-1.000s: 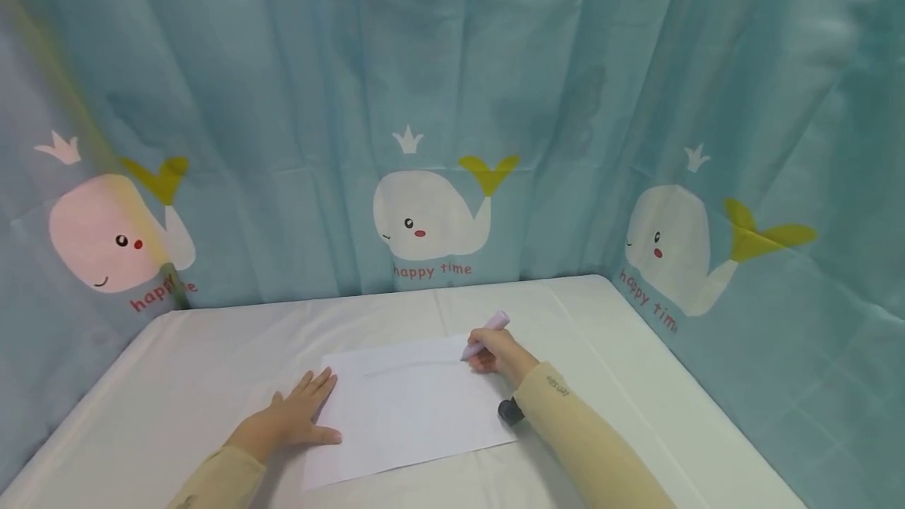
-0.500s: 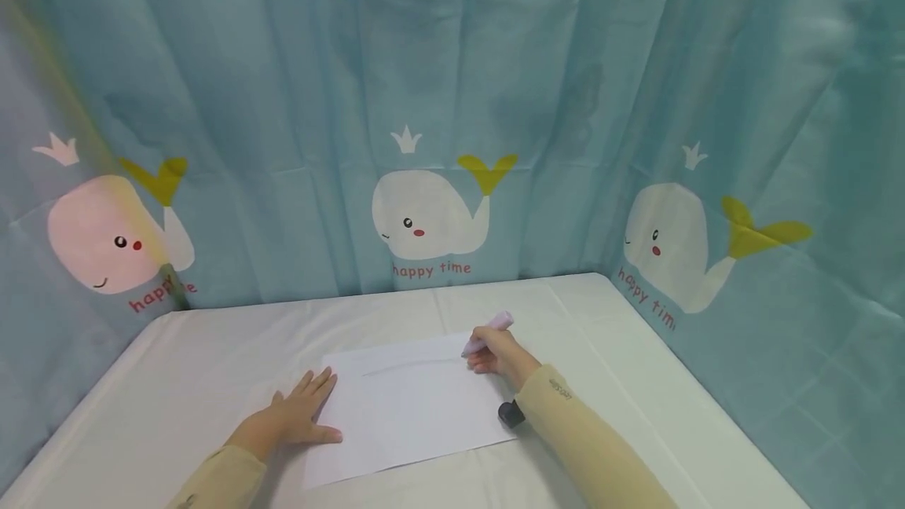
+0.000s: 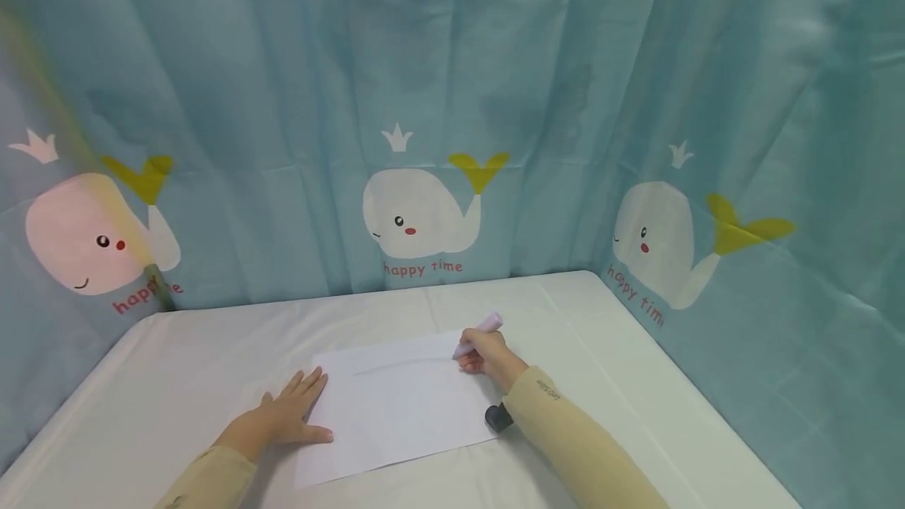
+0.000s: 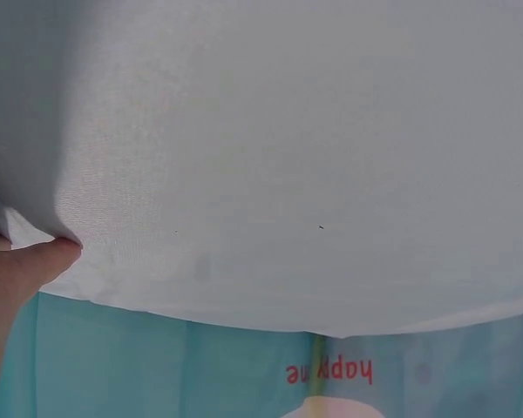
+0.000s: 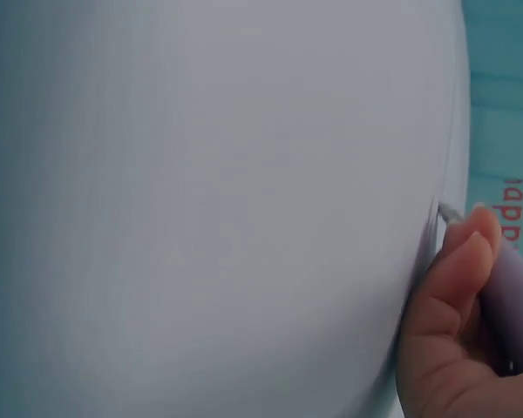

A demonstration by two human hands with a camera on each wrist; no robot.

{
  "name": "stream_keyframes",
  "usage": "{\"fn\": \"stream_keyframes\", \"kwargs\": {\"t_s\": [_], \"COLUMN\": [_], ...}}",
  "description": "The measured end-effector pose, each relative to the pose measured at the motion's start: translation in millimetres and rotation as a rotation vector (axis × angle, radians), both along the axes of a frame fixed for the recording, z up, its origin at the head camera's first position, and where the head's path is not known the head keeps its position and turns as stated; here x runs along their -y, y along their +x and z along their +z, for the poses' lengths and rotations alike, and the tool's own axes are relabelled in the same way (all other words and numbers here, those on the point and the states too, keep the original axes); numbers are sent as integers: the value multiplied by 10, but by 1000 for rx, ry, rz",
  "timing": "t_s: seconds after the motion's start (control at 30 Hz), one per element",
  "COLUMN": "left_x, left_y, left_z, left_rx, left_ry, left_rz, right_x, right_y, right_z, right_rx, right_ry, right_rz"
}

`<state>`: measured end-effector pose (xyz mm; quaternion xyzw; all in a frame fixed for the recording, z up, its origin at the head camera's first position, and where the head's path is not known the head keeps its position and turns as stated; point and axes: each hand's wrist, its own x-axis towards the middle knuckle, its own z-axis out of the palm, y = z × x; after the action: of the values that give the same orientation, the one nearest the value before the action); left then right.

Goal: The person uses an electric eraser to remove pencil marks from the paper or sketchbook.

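Note:
A white sheet of paper (image 3: 396, 411) lies flat on the white-covered table. My right hand (image 3: 488, 356) holds a thick lilac marker (image 3: 490, 323) near the sheet's upper right part, its barrel leaning up to the right. In the right wrist view, the marker's grey tip (image 5: 451, 212) is at the paper; contact cannot be made out exactly. A faint grey streak (image 3: 396, 366) runs leftward from the tip across the paper. My left hand (image 3: 286, 412) rests with straight fingers on the sheet's left edge, thumb spread apart. The left wrist view shows only part of that hand (image 4: 22, 274).
The table (image 3: 212, 352) carries a wrinkled white cloth. A blue-green curtain (image 3: 304, 100) with printed whales hangs behind it and along both sides. A round black object (image 3: 498, 418) sits under the right wrist, by the sheet's right edge.
The head view has swung slightly right, so everything sits a little further left in it. Both hands, the marker and the paper keep nearly the same places relative to each other.

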<state>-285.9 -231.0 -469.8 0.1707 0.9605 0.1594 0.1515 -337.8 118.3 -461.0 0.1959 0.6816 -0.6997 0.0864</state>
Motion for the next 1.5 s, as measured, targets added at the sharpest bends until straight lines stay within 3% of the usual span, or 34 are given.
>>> {"fn": "stream_keyframes", "kwargs": {"t_s": [0.27, 0.5, 0.63, 0.83, 1.03, 1.5], "left_x": [54, 120, 108, 31, 2, 1], "left_y": [-6, -13, 3, 26, 46, 39], "left_z": [-64, -191, -130, 24, 87, 108], "left_rx": [17, 0, 16, 20, 30, 37], "left_ry": [6, 27, 25, 2, 5, 8], "left_rz": [-29, -7, -5, -4, 1, -1], "right_x": [29, 61, 48, 24, 24, 35], "right_y": [29, 28, -1, -48, -71, -104], "right_z": [-38, -24, -21, -14, 2, 61], "right_rx": [5, -6, 5, 6, 8, 0], "right_ry": [46, 32, 2, -12, -9, 48], "right_rz": [33, 57, 65, 12, -39, 75]}}
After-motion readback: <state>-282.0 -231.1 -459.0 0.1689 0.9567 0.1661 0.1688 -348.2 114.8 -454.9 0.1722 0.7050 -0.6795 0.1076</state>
